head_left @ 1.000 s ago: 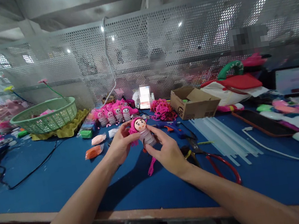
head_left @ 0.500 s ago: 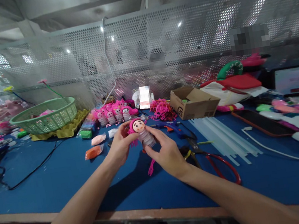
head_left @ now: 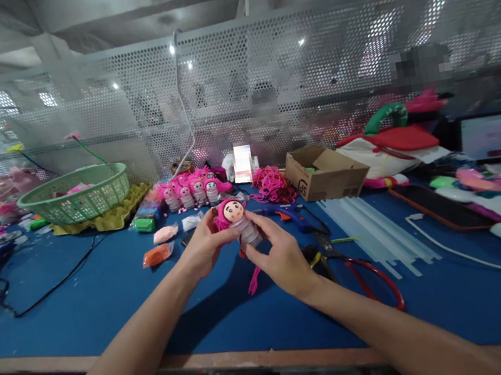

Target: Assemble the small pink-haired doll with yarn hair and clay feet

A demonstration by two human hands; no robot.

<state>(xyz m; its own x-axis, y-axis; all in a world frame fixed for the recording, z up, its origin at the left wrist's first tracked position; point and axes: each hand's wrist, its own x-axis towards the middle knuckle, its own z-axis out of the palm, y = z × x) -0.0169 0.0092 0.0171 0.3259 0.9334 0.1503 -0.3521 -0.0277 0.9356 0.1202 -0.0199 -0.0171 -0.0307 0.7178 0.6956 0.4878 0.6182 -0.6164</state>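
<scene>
Between my two hands, above the front middle of the blue table, is a small doll [head_left: 248, 231] with pink yarn hair, a painted face and a ringed, clear-looking body. My left hand [head_left: 205, 245] grips its hair side, the thumb lying across by the neck. My right hand [head_left: 285, 258] holds the body from the other side, thumb low and fingers behind. A strand of pink yarn [head_left: 254, 280] shows below the doll. Several similar dolls [head_left: 199, 192] stand in a row farther back. Beside my right wrist lie scissors [head_left: 375, 285] with red handles.
A green basket [head_left: 76, 199] sits on a yellow egg tray [head_left: 125, 210] at left. Clay packets [head_left: 156, 255] lie left of my hands. A glue gun [head_left: 295, 215], pink yarn pile [head_left: 273, 184], cardboard box [head_left: 327, 175], glue sticks [head_left: 376, 231] and phone [head_left: 441, 206] occupy the right.
My left thumb has shifted from beside the doll's face down toward its neck, uncovering more hair. The right hand has kept its hold, and the doll has barely moved.
</scene>
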